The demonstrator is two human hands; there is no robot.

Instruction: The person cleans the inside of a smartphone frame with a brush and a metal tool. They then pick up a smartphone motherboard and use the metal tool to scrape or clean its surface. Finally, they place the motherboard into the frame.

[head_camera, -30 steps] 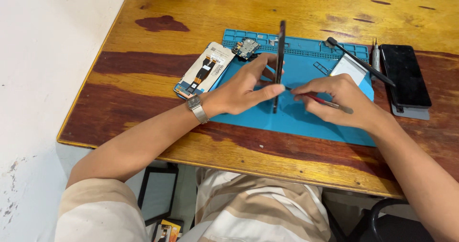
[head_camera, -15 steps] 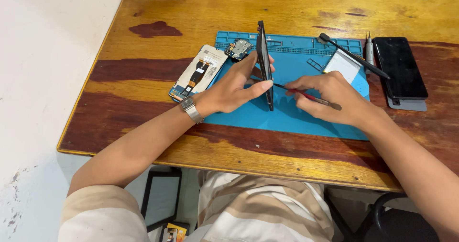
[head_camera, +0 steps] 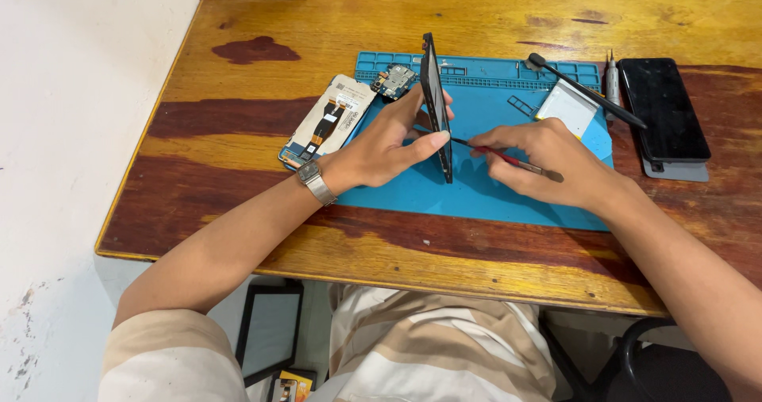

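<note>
Phone point(head_camera: 436, 108) unmoved, on edge, long axis pointing away; left hand point(head_camera: 381, 144) grip grasping it, right hand point(head_camera: 548, 164) clenching tool point(head_camera: 508, 159).

Glossy worn wooden table point(head_camera: 238, 203), matt blue rubbery mat point(head_camera: 492, 196), metal wristwatch point(head_camera: 315, 181).

counter point(head_camera: 238, 235): worn wood, dark stains, butts the white wall on the left
mat point(head_camera: 492, 200): blue, tray slots along far edge
opened phone back point(head_camera: 327, 122): flat at mat's left edge, flex cable showing
circuit board point(head_camera: 394, 80): small, mat's far-left corner
white pad point(head_camera: 566, 107): on mat, right side
black spudger point(head_camera: 583, 89): across the pad
dark phone point(head_camera: 663, 108): face up, right of mat
screwdriver point(head_camera: 612, 76): between mat and dark phone
</note>
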